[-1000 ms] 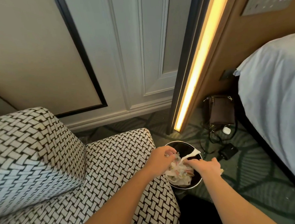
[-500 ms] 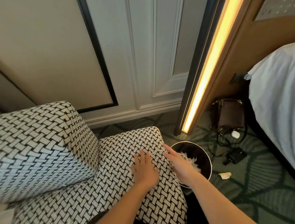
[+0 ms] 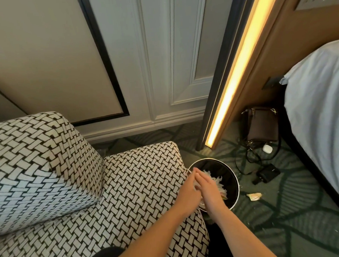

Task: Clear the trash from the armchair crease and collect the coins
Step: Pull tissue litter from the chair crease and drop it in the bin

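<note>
As the two hands met over the bin [image 3: 235, 180], the step looked like brushing the last bits off the palms. Doing it well would mean keeping both hands inside the rim so nothing fell on the carpet, where one crumpled scrap [image 3: 254, 196] already lay near the bin. The left hand [image 3: 187, 188] and right hand [image 3: 208, 187] lay side by side, fingers straight and touching, neither curled round anything; whether a crumb sat between them could not be told. The trash [image 3: 218, 180] was a pale, loose heap of crumpled papery pieces inside the black bin, just beside the armchair [image 3: 139, 178] seat. No coins showed anywhere, nor any litter along the visible crease [image 3: 101, 198].
</note>
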The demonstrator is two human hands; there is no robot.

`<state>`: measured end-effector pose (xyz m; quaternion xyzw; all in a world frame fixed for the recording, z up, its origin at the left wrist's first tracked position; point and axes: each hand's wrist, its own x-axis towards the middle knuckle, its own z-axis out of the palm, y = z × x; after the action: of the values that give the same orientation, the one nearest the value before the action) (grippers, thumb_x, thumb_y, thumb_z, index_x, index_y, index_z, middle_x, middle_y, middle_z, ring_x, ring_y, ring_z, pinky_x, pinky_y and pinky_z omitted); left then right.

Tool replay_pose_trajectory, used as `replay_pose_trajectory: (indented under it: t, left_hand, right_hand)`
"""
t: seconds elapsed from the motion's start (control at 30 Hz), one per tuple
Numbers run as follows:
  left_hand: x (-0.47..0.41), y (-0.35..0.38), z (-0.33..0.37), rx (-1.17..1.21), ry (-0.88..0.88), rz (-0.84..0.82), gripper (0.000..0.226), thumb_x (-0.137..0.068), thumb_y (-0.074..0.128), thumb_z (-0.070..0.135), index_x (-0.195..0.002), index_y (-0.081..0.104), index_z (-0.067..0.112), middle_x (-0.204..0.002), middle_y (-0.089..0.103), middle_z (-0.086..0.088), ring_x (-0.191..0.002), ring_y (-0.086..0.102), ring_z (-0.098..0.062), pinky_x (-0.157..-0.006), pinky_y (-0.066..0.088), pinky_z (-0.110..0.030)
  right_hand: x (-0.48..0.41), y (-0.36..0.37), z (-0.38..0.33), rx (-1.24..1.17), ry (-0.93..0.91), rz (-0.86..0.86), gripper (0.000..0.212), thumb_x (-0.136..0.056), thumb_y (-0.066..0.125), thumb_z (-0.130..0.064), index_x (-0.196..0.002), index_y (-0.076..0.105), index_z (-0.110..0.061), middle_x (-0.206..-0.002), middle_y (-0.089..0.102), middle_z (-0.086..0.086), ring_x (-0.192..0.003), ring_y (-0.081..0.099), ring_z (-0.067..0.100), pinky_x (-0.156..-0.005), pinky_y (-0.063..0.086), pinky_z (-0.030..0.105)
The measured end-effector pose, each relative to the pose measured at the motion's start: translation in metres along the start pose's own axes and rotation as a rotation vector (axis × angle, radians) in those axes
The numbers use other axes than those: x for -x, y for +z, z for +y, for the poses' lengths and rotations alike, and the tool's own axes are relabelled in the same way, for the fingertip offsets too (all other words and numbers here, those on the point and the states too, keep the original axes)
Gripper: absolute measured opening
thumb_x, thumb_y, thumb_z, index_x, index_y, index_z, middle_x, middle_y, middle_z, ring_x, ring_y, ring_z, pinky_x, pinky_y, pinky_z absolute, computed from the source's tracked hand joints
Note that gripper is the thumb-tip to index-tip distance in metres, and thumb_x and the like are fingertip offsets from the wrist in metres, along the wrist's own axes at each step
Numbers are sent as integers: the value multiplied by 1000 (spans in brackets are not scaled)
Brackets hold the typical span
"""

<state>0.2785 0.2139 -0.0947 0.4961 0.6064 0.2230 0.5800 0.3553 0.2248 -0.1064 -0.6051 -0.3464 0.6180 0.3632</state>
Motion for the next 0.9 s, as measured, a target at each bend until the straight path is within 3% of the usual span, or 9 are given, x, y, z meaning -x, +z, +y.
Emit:
replay_pose_trajectory:
  t: [0.1,0.27,0.4,0.6,0.73,0.9]
  left_hand:
    - [-12,18,8,28,-28,-104,65,-93,36,3,-149,13,27,-152,27,0,-139,25,-14,-103,27,-21]
    - [-24,34,10,18,-15,-98,60,-90,38,3,-144,31,27,-149,34,3,-137,28,-11,-112,26,-29]
    - [-26,34,8,-11,100,-25,48,-89,40,0,-129,53,24,-132,54,6,-124,44,-3,-105,35,-20]
    - [-29,9,17,61,205,227,29,-91,48,2,-103,66,22,-97,65,13,-93,58,7,-79,44,-4]
    - [-17,-18,20,31,207,314,27,-91,47,3,-96,66,23,-88,64,14,-84,59,7,-71,41,1]
    - [19,-51,18,-13,158,317,27,-92,48,6,-93,63,28,-90,64,14,-88,60,-2,-67,43,-10]
  right_hand:
    - [-11,-20,3,-354,215,90,28,-93,53,-30,-115,64,-17,-119,64,-1,-113,55,13,-101,43,37]
    - [-22,-40,15,-605,323,141,35,-97,44,-32,-122,58,-11,-128,57,8,-119,52,24,-103,39,42]
    - [-27,-47,26,-731,335,245,42,-100,37,-30,-132,47,-5,-138,48,13,-126,46,30,-109,34,43]
    - [-25,-54,22,-739,293,318,40,-101,38,-22,-136,42,-4,-138,49,15,-125,49,29,-108,36,39]
    - [-13,-47,8,-626,242,311,38,-100,40,-19,-135,45,-6,-134,52,13,-121,52,27,-108,37,39]
    - [10,-23,-17,-517,242,276,40,-99,40,-16,-137,42,-6,-137,51,12,-120,52,22,-108,37,37]
